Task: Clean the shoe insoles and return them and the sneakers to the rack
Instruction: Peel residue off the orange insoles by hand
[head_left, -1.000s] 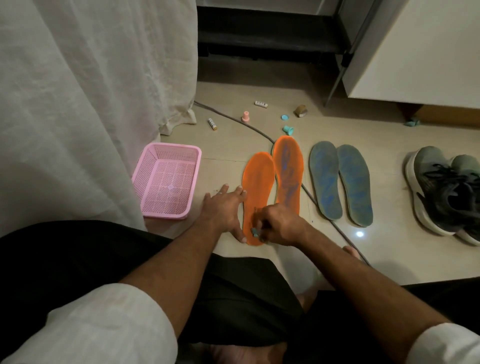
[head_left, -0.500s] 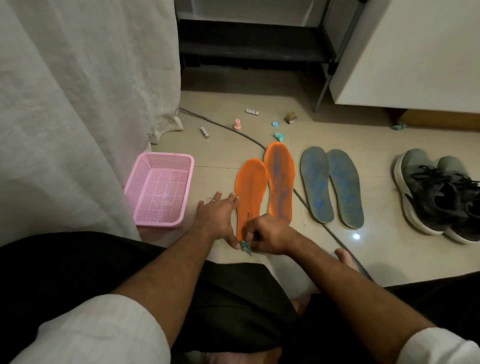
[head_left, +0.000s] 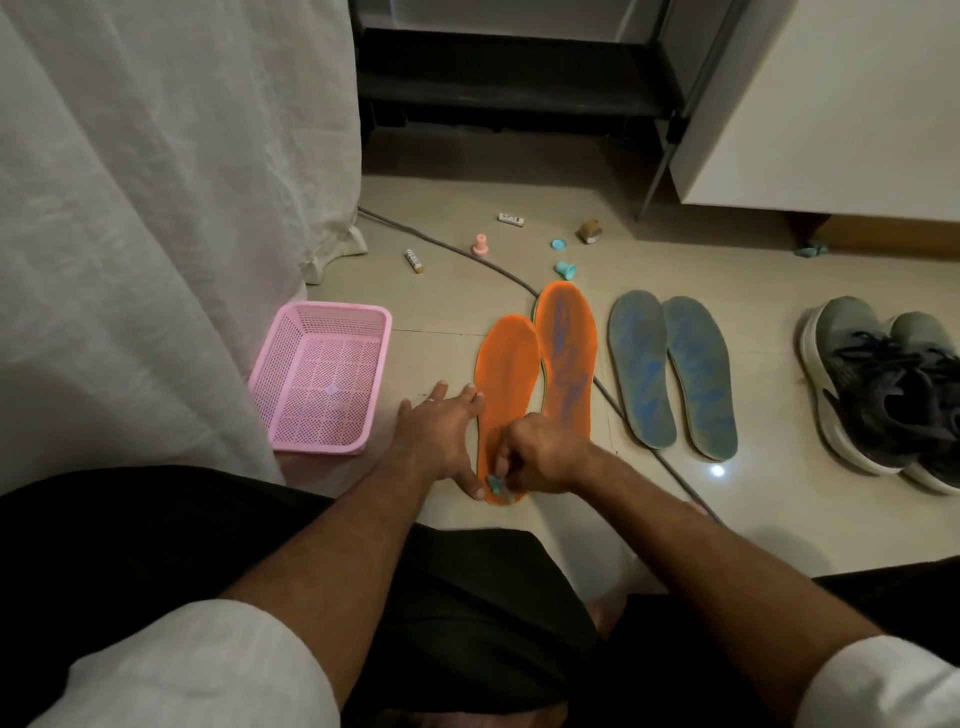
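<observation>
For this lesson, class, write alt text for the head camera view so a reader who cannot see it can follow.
A seated person's right hand rubs a small teal item on the heel of an orange insole while the left hand lies flat beside it. On the tiled floor also lie a second orange insole, two grey-blue insoles, dark sneakers and a pink basket.

You had bare tile (head_left: 431, 358) open between the pink perforated plastic basket (head_left: 322, 379) and the near orange foam insole (head_left: 506, 384), partly taken by your left hand (head_left: 441, 431). A grey cable (head_left: 618, 405) crossed the gap beside the two grey-blue insoles (head_left: 670, 374). Small plastic caps (head_left: 565, 269) littered the floor beyond, and the white curtain (head_left: 156, 208) closed off the left.
</observation>
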